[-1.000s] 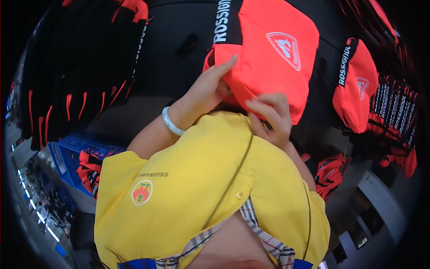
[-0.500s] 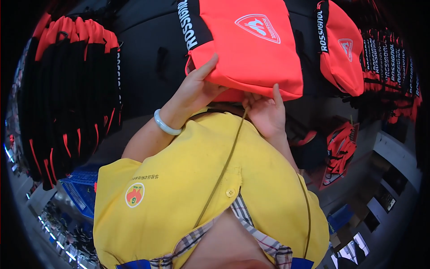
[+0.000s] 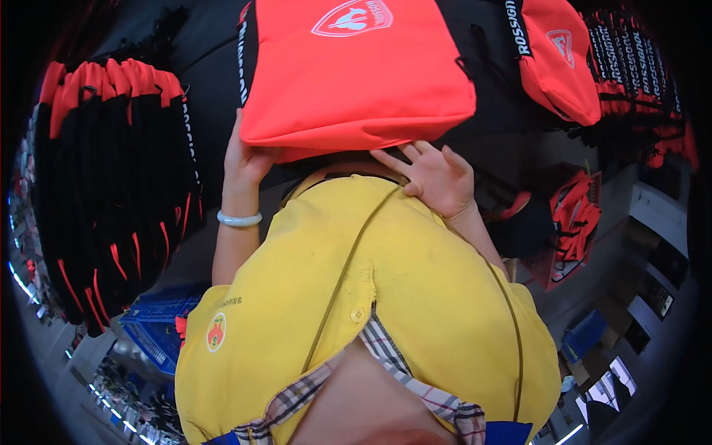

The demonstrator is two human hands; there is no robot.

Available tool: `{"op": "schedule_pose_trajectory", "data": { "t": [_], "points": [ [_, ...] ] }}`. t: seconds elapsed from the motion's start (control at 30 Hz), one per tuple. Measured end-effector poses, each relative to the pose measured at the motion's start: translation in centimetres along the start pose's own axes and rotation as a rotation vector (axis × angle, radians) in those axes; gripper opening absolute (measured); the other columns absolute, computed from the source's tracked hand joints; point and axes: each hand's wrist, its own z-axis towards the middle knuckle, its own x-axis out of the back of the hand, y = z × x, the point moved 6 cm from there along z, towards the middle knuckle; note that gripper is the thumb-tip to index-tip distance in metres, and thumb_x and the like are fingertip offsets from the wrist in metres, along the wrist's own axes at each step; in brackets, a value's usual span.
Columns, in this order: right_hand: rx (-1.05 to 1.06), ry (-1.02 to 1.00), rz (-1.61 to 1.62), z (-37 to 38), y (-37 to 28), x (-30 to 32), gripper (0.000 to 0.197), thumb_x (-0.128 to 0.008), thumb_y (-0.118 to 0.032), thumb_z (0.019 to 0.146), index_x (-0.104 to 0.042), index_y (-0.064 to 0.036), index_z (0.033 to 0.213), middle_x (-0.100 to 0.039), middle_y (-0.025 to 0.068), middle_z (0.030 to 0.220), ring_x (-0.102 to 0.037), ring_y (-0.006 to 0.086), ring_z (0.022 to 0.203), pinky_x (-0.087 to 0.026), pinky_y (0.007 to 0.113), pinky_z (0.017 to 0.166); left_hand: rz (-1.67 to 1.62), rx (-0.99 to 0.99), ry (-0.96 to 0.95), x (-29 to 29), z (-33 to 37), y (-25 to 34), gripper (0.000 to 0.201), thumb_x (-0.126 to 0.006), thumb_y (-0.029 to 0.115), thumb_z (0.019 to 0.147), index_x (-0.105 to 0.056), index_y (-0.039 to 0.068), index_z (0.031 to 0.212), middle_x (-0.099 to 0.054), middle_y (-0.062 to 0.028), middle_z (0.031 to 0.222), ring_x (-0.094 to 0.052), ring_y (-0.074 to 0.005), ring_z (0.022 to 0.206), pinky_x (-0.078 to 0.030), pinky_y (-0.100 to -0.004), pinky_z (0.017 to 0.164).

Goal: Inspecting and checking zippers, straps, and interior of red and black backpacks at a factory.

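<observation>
A bright red bag with a black side panel and a white printed emblem lies in front of me on the dark work surface. My left hand, with a pale bangle at the wrist, grips its near left corner, the fingers partly hidden beneath. Just below the bag's near edge, my right hand is open, palm up and fingers spread, with its fingertips close to that edge. A thin brown cord runs down my yellow shirt and passes out of sight near the heel of this hand.
Several black-and-red bags stand packed in a row at left, above a blue crate. Another red bag lies at far right beside a stack of similar bags. Below them is a crate with red pieces.
The bag has shifted left and turned slightly. My left hand has moved left to its corner. My right hand has come away from the bag's edge and spread its fingers.
</observation>
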Motion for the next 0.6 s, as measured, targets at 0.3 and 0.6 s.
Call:
{"op": "schedule_pose_trajectory", "data": {
  "t": [0.3,0.6],
  "points": [
    [0.376,0.281,0.053,0.8,-5.2,5.0,0.054,-0.053,-0.027,0.082,-0.046,-0.0042,0.131,-0.055,0.01,0.128,-0.047,0.0271,0.121,-0.035,0.039,0.095,0.051,-0.033,0.151,4.1,-1.3,3.6,0.026,-0.053,0.022,0.095,-0.058,0.003,0.113,-0.066,-0.0122,0.111,-0.065,-0.0256,0.1,-0.057,-0.0417,0.079],
    [0.254,0.283,0.091,4.4,-4.0,-0.4,0.044,-0.048,-0.032,0.089,-0.044,-0.0033,0.122,-0.054,0.0204,0.123,-0.051,0.0331,0.115,-0.034,0.05,0.104,0.138,-0.04,0.129,8.5,-4.5,8.7,0.036,-0.047,0.03,0.097,-0.053,0.002,0.119,-0.065,-0.0141,0.111,-0.068,-0.0275,0.092,-0.059,-0.0415,0.075]
  ]
}}
